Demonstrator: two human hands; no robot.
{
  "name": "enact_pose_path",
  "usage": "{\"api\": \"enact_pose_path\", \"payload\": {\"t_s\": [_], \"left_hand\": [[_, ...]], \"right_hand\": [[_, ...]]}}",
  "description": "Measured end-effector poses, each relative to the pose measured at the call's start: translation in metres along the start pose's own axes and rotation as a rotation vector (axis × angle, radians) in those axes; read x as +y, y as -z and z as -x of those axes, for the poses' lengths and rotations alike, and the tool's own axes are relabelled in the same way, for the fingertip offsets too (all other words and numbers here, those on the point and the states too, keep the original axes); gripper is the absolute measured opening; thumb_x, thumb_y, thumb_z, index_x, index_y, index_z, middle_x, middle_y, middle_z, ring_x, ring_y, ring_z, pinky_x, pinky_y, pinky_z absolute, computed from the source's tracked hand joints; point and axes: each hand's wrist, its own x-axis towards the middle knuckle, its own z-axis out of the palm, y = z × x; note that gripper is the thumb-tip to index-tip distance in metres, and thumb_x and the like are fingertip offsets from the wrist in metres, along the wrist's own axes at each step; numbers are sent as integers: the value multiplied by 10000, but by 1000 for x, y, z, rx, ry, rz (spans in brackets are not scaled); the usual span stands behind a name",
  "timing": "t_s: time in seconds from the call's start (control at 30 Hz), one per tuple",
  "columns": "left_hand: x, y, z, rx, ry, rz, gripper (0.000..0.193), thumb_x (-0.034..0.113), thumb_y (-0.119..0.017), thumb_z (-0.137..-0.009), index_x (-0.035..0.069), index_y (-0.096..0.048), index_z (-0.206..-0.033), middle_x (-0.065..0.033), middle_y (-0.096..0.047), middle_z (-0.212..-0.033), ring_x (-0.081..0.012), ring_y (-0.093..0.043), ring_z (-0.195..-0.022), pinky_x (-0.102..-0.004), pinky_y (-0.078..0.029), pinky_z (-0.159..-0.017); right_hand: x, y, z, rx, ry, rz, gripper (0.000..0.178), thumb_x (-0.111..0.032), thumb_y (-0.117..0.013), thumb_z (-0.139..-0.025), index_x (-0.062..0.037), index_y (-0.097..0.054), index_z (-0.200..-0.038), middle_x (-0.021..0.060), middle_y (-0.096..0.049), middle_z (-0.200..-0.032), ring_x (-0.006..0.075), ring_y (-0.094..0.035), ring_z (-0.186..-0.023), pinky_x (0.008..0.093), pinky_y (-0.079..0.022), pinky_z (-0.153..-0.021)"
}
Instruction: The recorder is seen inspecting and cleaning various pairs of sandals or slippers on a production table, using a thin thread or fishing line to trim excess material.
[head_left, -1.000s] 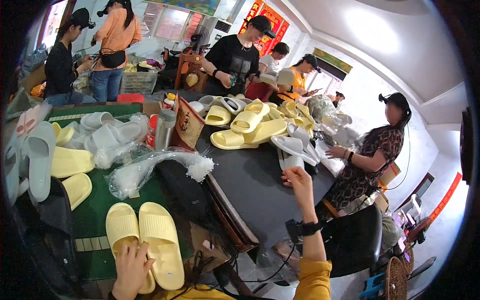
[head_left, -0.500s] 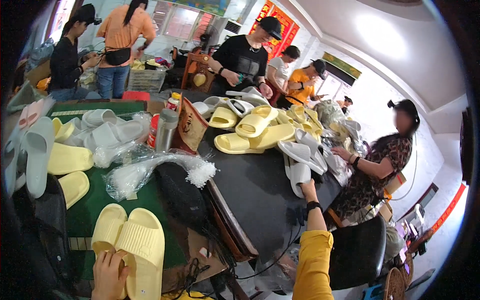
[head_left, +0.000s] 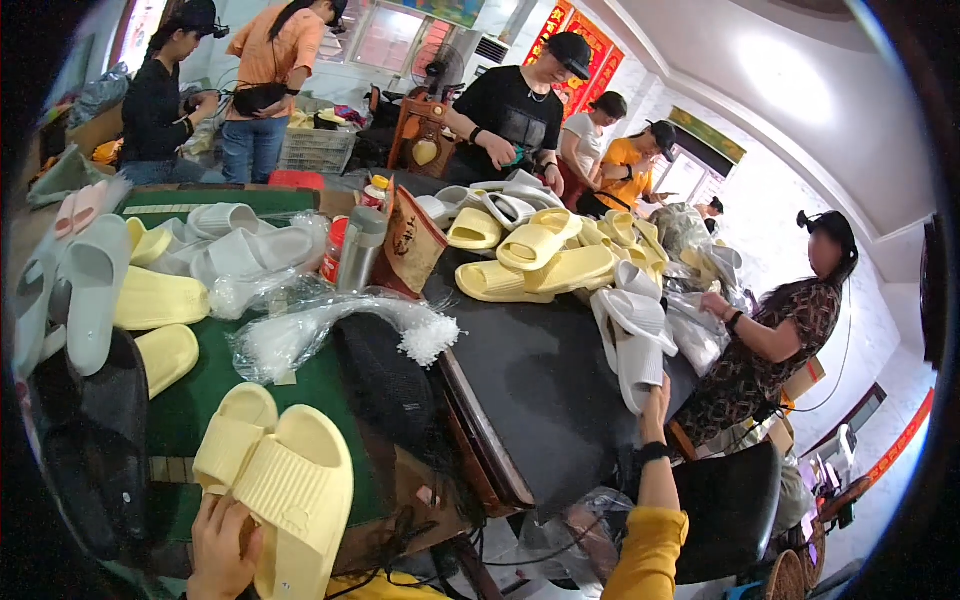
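Observation:
Close to me at the lower left, my left hand (head_left: 222, 548) has its fingers curled on a pair of pale yellow slippers (head_left: 300, 500). The pair overlaps, with ribbed straps facing up. Across the dark table, my right hand (head_left: 655, 400) reaches out and grips the near end of a light grey slipper (head_left: 638, 362). The fingers' undersides are hidden there. More grey slippers (head_left: 634, 312) lie against it just beyond. A heap of yellow slippers (head_left: 530, 250) spreads to the left of these, mixed with some grey ones.
On the green mat (head_left: 240, 430) lie a clear bag of white strands (head_left: 300, 345), grey slippers (head_left: 245, 250), and a black slipper-shaped item (head_left: 110, 430) at the left. A metal flask (head_left: 362, 250) and brown paper bag (head_left: 412, 240) stand behind. Several people work around the table.
The whole view has shifted, so things sit farther right. My right hand has drawn the grey slipper slightly toward me. The left hand stays on the yellow pair.

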Motion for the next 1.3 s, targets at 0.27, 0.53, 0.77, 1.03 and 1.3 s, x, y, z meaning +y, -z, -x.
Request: {"api": "enact_pose_path", "payload": {"t_s": [0.27,0.53,0.77,1.03,1.3], "left_hand": [[5,8,3,112,-144,-18,290,79,-635,-783,-25,-590,-1050,-238,-606,-1072,-452,-537,-995,-502,-457,-877],[20,50,-23,270,-207,-159,270,40,-612,-788,-55,-577,-1039,-240,-576,-1147,-397,-529,-1073,-459,-433,-940],[-19,144,-72,674,-103,-505,277,14,-507,-816,-53,-532,-1083,-258,-573,-1064,-443,-530,-1039,-496,-418,-945],[-201,226,-81,484,393,-829,662,408,-679,-857,-28,-473,-1311,-259,-519,-1299,-426,-504,-1186,-488,-423,-975],[-387,275,-38,338,646,-659,815,264,-704,-861,-45,-278,-1483,-291,-326,-1500,-407,-318,-1398,-408,-318,-1121]], "right_hand": [[23,53,46,-59,-31,-201,430,-322,-521,-984,-51,-514,-1317,66,-559,-1233,193,-533,-1111,344,-435,-928],[50,81,17,-237,-424,-457,403,-274,-447,-1016,-34,-525,-1331,79,-595,-1220,196,-569,-1105,332,-444,-971],[-3,1,39,-325,-478,-371,390,-261,-443,-1023,-24,-523,-1322,76,-592,-1245,191,-575,-1107,332,-449,-968],[-49,-16,82,-445,-413,-328,375,-247,-438,-1031,-14,-521,-1312,74,-588,-1273,186,-583,-1109,331,-455,-964],[-105,-17,140,-552,-271,-361,376,-131,-441,-1015,-16,-484,-1370,108,-627,-1239,186,-642,-1074,314,-524,-895]]}}
